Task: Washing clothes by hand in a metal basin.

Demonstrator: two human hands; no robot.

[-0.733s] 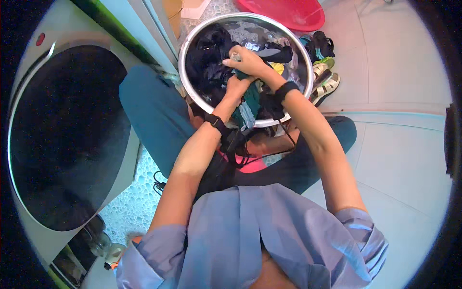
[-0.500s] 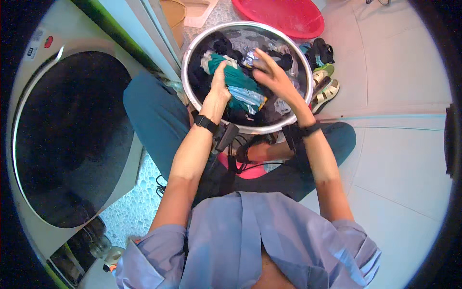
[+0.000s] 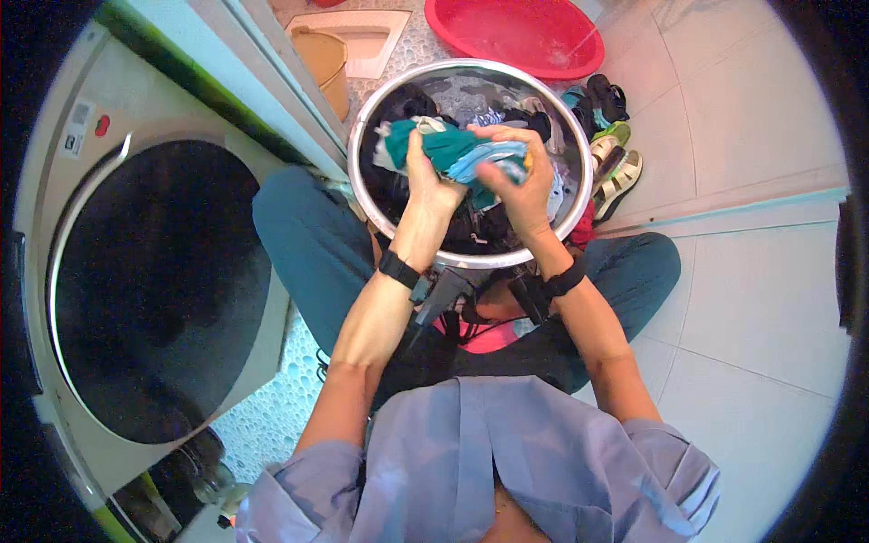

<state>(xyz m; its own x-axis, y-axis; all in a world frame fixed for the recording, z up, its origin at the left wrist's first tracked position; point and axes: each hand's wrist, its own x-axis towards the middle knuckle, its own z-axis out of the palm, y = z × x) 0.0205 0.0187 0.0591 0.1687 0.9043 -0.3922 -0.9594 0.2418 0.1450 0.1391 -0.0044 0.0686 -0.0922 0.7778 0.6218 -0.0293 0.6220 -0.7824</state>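
A green and light-blue striped garment (image 3: 444,149), bunched up and wet-looking, is held between both hands over a round metal basin (image 3: 355,167). My left hand (image 3: 430,185) grips its near left side, thumb up along the green cloth. Around the blue striped end on the right, my right hand (image 3: 527,181) curls its fingers, somewhat blurred by motion. Below the garment the basin holds dark clothes (image 3: 398,195) and other laundry soaking in water. A pale striped cloth (image 3: 489,118) shows behind the hands.
A red plastic basin (image 3: 516,36) stands beyond the metal one. Sandals (image 3: 620,181) line the wall at the right. To the left is a front-loading washing machine (image 3: 163,290) with a dark round door. A tan bucket (image 3: 321,68) sits at the far left by the door frame.
My right hand has come down from open above the laundry and closed on the garment's striped end. The garment is now lifted and turned more level between both hands.
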